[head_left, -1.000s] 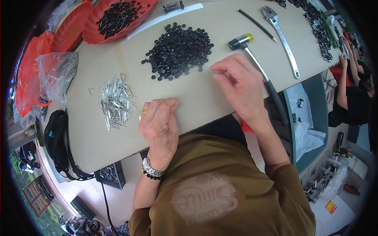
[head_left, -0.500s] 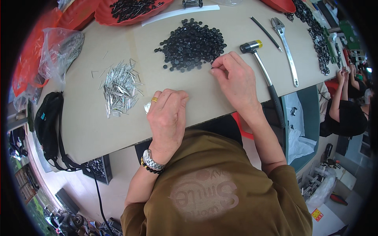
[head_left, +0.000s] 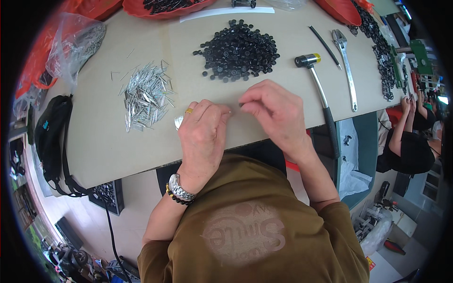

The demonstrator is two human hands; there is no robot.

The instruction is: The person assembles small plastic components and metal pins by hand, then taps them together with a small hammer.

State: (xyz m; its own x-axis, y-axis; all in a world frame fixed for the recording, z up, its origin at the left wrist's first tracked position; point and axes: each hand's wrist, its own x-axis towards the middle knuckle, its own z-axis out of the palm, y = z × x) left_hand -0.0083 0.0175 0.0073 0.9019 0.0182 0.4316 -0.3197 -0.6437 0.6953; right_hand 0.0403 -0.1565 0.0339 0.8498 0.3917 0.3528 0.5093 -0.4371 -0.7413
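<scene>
My left hand (head_left: 202, 134) is closed in a pinch above the near part of the table, with the bright tip of a thin metal pin (head_left: 230, 112) showing at its fingertips. A small white or silvery thing (head_left: 178, 122) lies beside its knuckles, partly hidden. Facing it, my right hand (head_left: 278, 118) pinches a small black round wheel (head_left: 241, 104) between thumb and forefinger. The two sets of fingertips are close but apart. A loose heap of metal pins (head_left: 147, 96) lies to the left, and a heap of small black wheels (head_left: 240, 52) lies beyond my hands.
To the right lie a mallet (head_left: 317, 80), a black rod (head_left: 325, 48) and an adjustable wrench (head_left: 347, 70). Red trays (head_left: 165, 14) and plastic bags (head_left: 71, 52) line the far and left sides. A green bin (head_left: 365, 151) stands by the right edge; another person (head_left: 408, 141) sits beyond.
My right hand has come away from the heap of wheels toward my left hand, carrying a wheel. The pin's tip now shows at my left fingertips. The view has shifted slightly.
</scene>
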